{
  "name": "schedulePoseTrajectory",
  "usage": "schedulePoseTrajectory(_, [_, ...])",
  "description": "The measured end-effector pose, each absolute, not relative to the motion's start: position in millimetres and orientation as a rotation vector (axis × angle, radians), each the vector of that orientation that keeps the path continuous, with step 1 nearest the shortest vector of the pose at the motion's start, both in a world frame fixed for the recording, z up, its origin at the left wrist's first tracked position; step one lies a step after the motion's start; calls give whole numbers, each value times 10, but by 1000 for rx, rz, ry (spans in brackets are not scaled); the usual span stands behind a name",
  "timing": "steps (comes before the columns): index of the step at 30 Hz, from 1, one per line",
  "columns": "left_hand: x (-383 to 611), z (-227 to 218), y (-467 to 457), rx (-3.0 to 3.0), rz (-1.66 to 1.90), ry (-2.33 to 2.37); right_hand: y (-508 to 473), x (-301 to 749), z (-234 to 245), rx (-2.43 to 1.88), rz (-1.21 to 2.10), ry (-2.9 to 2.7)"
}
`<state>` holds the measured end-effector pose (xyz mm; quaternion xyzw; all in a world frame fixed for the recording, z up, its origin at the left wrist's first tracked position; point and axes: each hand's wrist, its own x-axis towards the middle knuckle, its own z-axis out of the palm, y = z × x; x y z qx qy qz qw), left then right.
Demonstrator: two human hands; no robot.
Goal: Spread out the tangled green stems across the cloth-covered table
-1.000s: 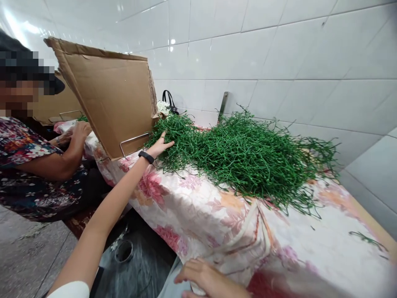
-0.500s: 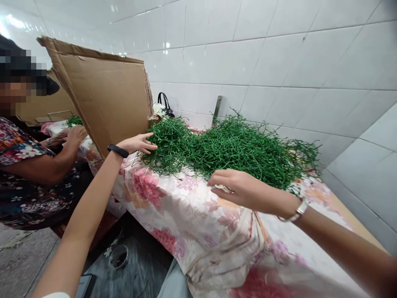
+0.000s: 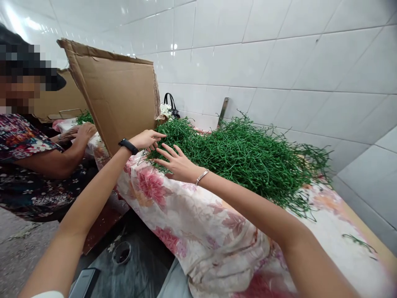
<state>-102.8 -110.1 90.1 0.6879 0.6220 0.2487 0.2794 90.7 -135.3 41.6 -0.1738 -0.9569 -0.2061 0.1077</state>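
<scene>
One table under a flowered cloth [image 3: 155, 186] stretches from near right to far left, with a tall brown cardboard panel [image 3: 120, 91] standing on its left part. Smaller than these, a loose heap of green stems [image 3: 248, 153] lies to the right of the panel and spreads well toward the right. Thin and tangled as they look, the stems would probably part best if the fingers slid in low at the heap's edge and eased a few free without tugging. The left hand [image 3: 145, 139] is at the heap's left end, its index finger stretched over the stems and the others parted and loosely bent; the right hand [image 3: 180, 166] is just beside it, nearer, fingers fanned wide over the heap's near left edge. Neither visibly grips anything; whether any fingertip touches a stem cannot be told.
</scene>
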Motion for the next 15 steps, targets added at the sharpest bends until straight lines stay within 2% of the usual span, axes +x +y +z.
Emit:
schedulePoseTrajectory(7, [-1135, 969, -1252, 1980, 722, 1773, -945, 832, 278, -648, -626, -2797])
schedulePoseTrajectory(12, [-1260, 800, -1228, 2114, 1017, 1866, -642, 969, 245, -875, -571, -2801])
schedulePoseTrajectory(15, [-1337, 635, -1185, 2128, 941, 2021, -517, 1029, 252, -908, -623, -2783])
